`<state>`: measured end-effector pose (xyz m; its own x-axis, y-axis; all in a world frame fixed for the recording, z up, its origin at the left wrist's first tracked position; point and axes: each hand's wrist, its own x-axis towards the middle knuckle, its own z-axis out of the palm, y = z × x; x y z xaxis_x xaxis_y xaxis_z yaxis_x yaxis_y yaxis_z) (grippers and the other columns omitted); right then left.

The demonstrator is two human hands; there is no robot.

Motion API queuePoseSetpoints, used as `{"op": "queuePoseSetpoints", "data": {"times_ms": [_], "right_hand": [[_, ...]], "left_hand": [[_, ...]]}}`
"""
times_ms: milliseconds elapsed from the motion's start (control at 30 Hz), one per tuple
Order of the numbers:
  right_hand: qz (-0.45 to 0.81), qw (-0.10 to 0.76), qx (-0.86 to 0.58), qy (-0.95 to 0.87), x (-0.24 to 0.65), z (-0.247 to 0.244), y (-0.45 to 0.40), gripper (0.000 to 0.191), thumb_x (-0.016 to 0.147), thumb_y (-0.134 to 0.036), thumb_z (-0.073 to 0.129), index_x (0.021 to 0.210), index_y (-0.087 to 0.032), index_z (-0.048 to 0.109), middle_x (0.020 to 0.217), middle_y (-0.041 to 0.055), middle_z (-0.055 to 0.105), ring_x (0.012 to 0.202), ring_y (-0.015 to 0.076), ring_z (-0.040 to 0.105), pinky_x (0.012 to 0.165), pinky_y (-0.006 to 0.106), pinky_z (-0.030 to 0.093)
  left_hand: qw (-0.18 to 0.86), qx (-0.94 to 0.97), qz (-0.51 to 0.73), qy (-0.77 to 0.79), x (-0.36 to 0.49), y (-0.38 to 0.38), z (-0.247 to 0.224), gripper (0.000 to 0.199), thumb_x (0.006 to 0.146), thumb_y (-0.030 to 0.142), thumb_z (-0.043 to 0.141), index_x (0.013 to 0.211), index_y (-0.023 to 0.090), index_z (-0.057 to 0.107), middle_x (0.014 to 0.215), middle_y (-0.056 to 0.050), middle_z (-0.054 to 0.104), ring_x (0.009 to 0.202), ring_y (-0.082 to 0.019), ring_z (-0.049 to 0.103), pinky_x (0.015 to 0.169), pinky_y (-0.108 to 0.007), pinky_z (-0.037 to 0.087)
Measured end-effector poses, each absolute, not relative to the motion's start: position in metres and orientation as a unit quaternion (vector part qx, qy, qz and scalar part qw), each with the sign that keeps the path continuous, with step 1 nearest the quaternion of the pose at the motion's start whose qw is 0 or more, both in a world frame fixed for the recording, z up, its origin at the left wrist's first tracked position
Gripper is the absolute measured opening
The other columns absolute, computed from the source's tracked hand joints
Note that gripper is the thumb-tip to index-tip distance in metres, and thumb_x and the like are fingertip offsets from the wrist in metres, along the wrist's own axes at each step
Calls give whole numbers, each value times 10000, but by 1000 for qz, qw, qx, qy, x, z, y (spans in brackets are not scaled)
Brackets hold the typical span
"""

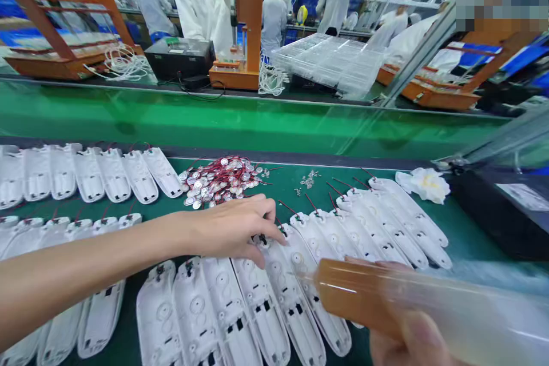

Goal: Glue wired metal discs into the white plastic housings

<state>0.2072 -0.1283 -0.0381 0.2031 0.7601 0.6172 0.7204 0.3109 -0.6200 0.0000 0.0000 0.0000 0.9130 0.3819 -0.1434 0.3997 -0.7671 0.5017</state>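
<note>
My left hand (pixel 242 227) reaches over the top ends of a row of white plastic housings (pixel 198 306). Its thumb and index finger are bent over the wired end of one housing; whether they pinch anything is hidden. My right hand (pixel 412 331), at the lower right, is wrapped round a large syringe-like tube (pixel 364 291) with amber contents, partly blurred. The tube's thin tip points left, over the housings. Short red wires stick out from the housings' top ends. Behind my left hand lies a pile of small metal discs with red wires (pixel 223 180).
More white housings (pixel 88 174) stand in rows at the left. Small metal pieces (pixel 309 179), a crumpled white tissue (pixel 424 184) and a black box (pixel 506 211) lie rightward. Beyond a green barrier (pixel 257 123) are orange fixtures (pixel 249 40) and several people.
</note>
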Motion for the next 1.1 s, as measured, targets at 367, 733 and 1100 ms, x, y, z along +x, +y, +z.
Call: {"op": "queuePoseSetpoints", "data": {"times_ms": [367,733,1100], "right_hand": [[102,550,-621,-549,177,-28,-136,235,789,-376,587,922,-187,542,783,34,573,689,143,563,674,269,495],[107,557,-702,-432,172,-38,-146,418,690,-527,654,887,-171,562,831,78,581,716,187,546,690,331,474],[94,520,-705,-473,193,-48,-152,361,708,-476,640,910,-190,557,845,82,588,753,222,562,698,380,489]], "left_hand": [[258,946,-1,196,-4,-5,-5,381,723,276,726,1090,270,623,870,-14,468,805,-137,431,639,-224,310],[271,942,-14,196,-5,-6,-4,365,746,276,707,1100,262,616,886,-19,465,844,-146,439,648,-225,318],[264,943,-12,200,-5,-6,-4,383,730,246,722,1098,262,615,880,-17,464,834,-148,445,649,-226,324]]}}
